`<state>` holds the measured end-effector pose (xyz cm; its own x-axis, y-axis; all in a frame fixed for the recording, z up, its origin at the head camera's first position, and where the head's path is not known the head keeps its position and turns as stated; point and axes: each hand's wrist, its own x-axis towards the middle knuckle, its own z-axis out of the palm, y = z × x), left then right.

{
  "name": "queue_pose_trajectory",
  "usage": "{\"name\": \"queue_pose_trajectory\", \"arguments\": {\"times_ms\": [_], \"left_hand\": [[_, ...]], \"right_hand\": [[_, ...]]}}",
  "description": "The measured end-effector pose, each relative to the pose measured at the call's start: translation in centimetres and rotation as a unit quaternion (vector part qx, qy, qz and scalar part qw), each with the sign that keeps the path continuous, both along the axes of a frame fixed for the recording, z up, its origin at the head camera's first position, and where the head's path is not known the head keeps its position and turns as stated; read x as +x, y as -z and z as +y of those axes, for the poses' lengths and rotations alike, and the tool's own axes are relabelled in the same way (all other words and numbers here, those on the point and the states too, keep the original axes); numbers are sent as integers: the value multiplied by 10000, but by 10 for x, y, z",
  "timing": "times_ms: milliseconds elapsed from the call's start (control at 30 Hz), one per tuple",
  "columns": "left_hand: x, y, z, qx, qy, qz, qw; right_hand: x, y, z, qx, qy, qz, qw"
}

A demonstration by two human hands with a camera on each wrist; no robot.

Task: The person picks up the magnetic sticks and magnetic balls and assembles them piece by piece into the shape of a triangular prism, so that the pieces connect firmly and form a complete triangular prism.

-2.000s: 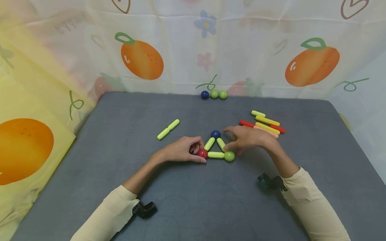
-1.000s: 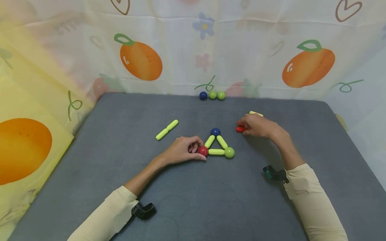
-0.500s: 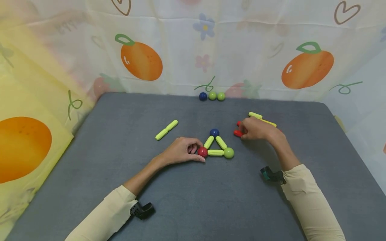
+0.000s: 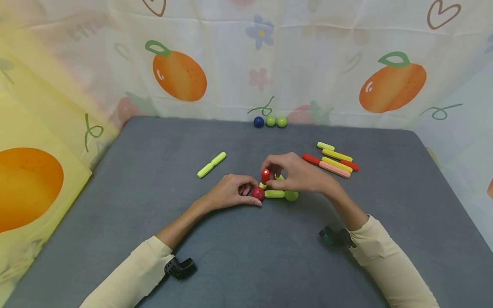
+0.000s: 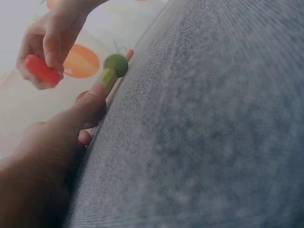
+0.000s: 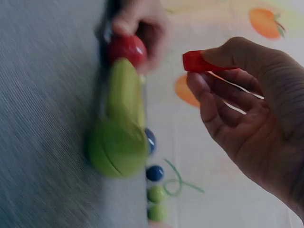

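Observation:
My left hand (image 4: 235, 190) pinches a red ball (image 4: 258, 193) between thumb and fingers at the left corner of a flat triangle. Yellow-green magnetic rods (image 4: 274, 194) form its sides, with a green ball (image 4: 292, 196) at the right corner. The far corner's blue ball (image 6: 150, 141) hides behind the right hand in the head view but shows in the right wrist view. My right hand (image 4: 294, 173) pinches a red magnetic rod (image 4: 265, 175) between thumb and fingers. Held raised and near upright, the rod stands just above and behind the red ball.
Several red, yellow and pink rods (image 4: 335, 169) lie in a group at the right. Two yellow-green rods (image 4: 212, 165) lie end to end on the left. Along the table's back edge sit a blue ball (image 4: 259, 122) and two green balls (image 4: 276, 122), before a printed cloth.
My right hand has left the triangle's right side, picked a red rod from the group at the right, and carried it left over the triangle. My left hand has stayed at the red ball.

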<state>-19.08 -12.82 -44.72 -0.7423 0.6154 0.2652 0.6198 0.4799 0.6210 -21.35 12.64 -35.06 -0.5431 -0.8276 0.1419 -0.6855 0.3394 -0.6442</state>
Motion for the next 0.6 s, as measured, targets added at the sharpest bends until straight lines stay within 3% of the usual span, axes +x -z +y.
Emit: {"name": "queue_pose_trajectory", "arguments": {"times_ms": [233, 600], "left_hand": [[0, -1, -1, 106, 73, -26, 9999], [0, 1, 0, 46, 56, -5, 10000]], "right_hand": [[5, 13, -16, 63, -328, -17, 9994], [4, 15, -17, 407, -348, -291, 9981]]}}
